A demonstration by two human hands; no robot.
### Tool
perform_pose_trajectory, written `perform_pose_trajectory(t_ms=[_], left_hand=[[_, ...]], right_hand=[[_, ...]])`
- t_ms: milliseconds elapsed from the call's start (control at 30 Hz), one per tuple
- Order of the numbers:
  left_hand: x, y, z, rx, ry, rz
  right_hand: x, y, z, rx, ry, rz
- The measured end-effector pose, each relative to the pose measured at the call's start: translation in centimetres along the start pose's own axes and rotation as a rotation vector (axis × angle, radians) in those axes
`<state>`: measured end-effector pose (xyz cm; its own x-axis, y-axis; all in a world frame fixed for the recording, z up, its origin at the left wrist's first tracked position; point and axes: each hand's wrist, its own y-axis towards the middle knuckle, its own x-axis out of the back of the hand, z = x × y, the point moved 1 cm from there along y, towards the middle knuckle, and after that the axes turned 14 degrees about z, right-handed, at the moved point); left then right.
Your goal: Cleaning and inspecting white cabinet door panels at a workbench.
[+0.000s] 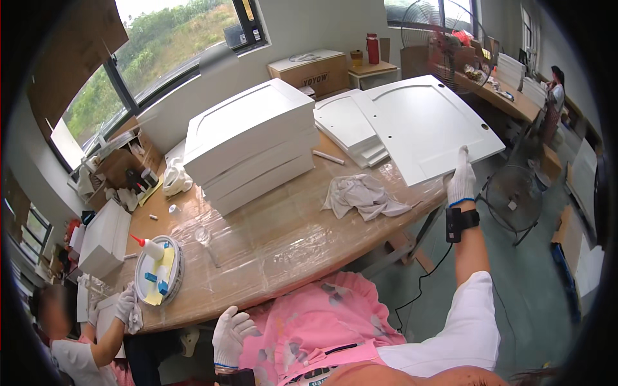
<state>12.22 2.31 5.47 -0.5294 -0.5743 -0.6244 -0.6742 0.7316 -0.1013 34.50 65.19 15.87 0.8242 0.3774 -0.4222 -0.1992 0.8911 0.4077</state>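
My right hand (461,179), in a white knit glove, grips the near edge of a white panel (430,125). That panel has a curved moulding and small dark holes; it lies tilted over a low stack of similar white panels (347,122). My left hand (232,338), also gloved, hangs in front of the table's near edge. Its fingers are loosely curled and apart, with nothing in them. A crumpled white cloth (362,195) rests on the table between my hands. To its left rises a tall stack of white panels (251,145).
The table (270,257) is covered in clear film. On it are a white tub (174,289) carrying a red-tipped glue bottle (152,249), and a white stick (328,157). A co-worker (77,341) wipes at the left. A floor fan (513,198) stands at right; a cable hangs from my right wrist.
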Motion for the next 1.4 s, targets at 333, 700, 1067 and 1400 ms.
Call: perform_pose_trajectory(t_ms=[333,700,1067,1400], left_hand=[[2.1,2.2,-0.4,0.038,0.114,-0.140],[1.7,2.7,-0.5,0.110,0.156,-0.300],[0.2,3.5,0.0,0.079,0.082,-0.116],[2.8,-5.2,-1.0,-0.091,0.005,-0.137]], right_hand=[[-9.5,11.5,-16.8,-0.034,-0.761,0.363],[-15.8,18.8,-24.4,-0.310,-1.122,0.503],[-32.5,10.1,-4.7,0.416,-0.647,0.730],[-47.5,-2.7,-6.5,0.566,-1.576,1.224]])
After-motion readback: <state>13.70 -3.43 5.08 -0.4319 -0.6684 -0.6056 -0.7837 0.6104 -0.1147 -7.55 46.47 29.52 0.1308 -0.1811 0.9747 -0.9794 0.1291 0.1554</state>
